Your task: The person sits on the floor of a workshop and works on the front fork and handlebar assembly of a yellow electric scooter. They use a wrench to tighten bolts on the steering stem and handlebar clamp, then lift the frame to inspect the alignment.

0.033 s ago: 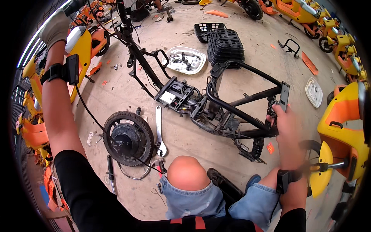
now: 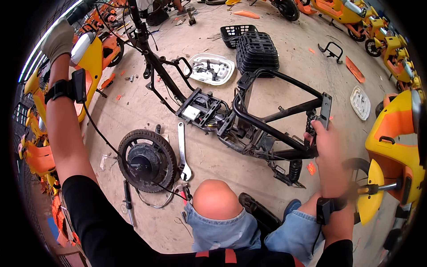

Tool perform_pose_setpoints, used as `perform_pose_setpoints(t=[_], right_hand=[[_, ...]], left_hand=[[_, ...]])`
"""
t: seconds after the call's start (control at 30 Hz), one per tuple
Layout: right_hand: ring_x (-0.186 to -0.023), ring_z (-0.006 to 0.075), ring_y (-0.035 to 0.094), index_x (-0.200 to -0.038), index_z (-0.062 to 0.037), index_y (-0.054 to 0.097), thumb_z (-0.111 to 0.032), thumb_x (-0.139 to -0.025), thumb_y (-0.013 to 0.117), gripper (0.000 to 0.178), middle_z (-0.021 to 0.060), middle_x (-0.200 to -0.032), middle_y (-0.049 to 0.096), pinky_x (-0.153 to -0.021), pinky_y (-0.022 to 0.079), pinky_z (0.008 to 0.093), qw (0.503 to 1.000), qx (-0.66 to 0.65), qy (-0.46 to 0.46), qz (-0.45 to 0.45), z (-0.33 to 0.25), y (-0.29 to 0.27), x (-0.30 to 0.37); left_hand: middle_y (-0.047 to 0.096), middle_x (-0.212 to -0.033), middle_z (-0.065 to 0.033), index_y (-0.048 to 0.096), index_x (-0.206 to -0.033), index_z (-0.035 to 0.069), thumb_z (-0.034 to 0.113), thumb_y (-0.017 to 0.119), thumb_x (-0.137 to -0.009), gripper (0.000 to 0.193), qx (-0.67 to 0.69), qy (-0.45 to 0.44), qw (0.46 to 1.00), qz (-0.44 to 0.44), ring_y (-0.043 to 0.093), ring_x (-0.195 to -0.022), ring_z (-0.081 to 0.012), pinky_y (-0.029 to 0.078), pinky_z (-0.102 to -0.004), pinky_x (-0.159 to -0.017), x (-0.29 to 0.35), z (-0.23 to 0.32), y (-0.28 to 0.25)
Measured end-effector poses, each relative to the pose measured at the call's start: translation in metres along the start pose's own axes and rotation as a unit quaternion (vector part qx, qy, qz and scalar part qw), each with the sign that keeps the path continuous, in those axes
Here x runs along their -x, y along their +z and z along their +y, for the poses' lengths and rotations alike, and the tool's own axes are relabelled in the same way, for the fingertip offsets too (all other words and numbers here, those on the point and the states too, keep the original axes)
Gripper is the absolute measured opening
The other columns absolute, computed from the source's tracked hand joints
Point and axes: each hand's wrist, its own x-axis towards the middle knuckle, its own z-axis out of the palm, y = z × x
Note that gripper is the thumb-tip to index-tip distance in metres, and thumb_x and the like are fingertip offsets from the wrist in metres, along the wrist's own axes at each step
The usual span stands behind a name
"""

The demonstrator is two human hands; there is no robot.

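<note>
In front of me stands a bare black scooter frame (image 2: 284, 127), its wheels off. My left hand (image 2: 58, 40), in a pale glove, is closed around the handlebar (image 2: 82, 10) at the far upper left. At the frame's rear end my right hand (image 2: 324, 140) is closed on the tail part beside a metal plate (image 2: 326, 109) and a coil spring (image 2: 309, 118); its edges are smeared. A second shock absorber (image 2: 295, 171) hangs below the tail. Mid-frame, an open bay (image 2: 200, 111) shows wires and a white-labelled part. Dark wrist units with a cable sit on my forearms.
Near my left knee lie a hub-motor wheel (image 2: 147, 161), an adjustable wrench (image 2: 183, 153) and a long-shafted tool (image 2: 128, 202). Beyond the frame are a white tray of small parts (image 2: 213, 71) and stacked black baskets (image 2: 258, 53). Yellow-orange scooters (image 2: 396, 147) line both sides.
The view has shifted slightly, so the frame and floor items appear a little farther left. Both hands keep their places on the frame.
</note>
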Motion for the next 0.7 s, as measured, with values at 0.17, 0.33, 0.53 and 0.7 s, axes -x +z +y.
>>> perform_pose_setpoints(t=[0.17, 0.33, 0.53, 0.7], right_hand=[[-0.065, 0.0153, 0.062, -0.102, -0.0014, 0.059, -0.015, -0.086, 0.063, 0.022, 0.0045, -0.088, 0.059, -0.056, 0.051, 0.0257, 1.0, -0.006, -0.003, -0.014, 0.011, 0.0, 0.005], [-0.06, 0.0137, 0.061, -0.102, -0.0031, 0.057, -0.013, -0.085, 0.063, 0.02, 0.0025, -0.085, 0.058, -0.053, 0.049, 0.0263, 0.999, 0.034, -0.001, -0.002, 0.016, -0.008, 0.005], [-0.058, 0.0131, 0.06, -0.102, -0.0039, 0.055, -0.012, -0.085, 0.063, 0.021, 0.0023, -0.084, 0.057, -0.054, 0.05, 0.0266, 0.999, 0.025, -0.044, -0.013, 0.026, -0.01, -0.001], [-0.059, 0.0133, 0.061, -0.107, -0.0028, 0.056, -0.012, -0.084, 0.063, 0.026, 0.0032, -0.085, 0.058, -0.054, 0.05, 0.0268, 0.995, 0.03, -0.089, -0.023, 0.042, -0.014, -0.026]], left_hand=[[0.071, -0.099, -0.0099, 0.065, -0.11, 0.009, 0.048, 0.061, -0.085, 0.047, -0.006, -0.02, 1.0, -0.017, 0.07, -0.089, -0.0277, 0.053, -0.0457, -0.069, 0.023, -0.023, -0.034], [0.07, -0.099, -0.0204, 0.064, -0.114, 0.011, 0.03, 0.042, -0.09, 0.038, -0.012, -0.056, 0.998, -0.035, 0.069, -0.092, -0.0365, 0.054, -0.0478, -0.076, 0.046, -0.039, -0.072], [0.068, -0.108, -0.0196, 0.058, -0.122, 0.011, 0.034, 0.054, -0.087, 0.043, -0.027, -0.109, 0.99, -0.091, 0.067, -0.098, -0.0379, 0.053, -0.048, -0.081, 0.097, -0.088, -0.083], [0.07, -0.105, -0.016, 0.06, -0.119, 0.013, 0.038, 0.052, -0.088, 0.04, -0.035, -0.123, 0.986, -0.111, 0.069, -0.093, -0.0362, 0.055, -0.0469, -0.077, 0.142, -0.139, -0.072]])
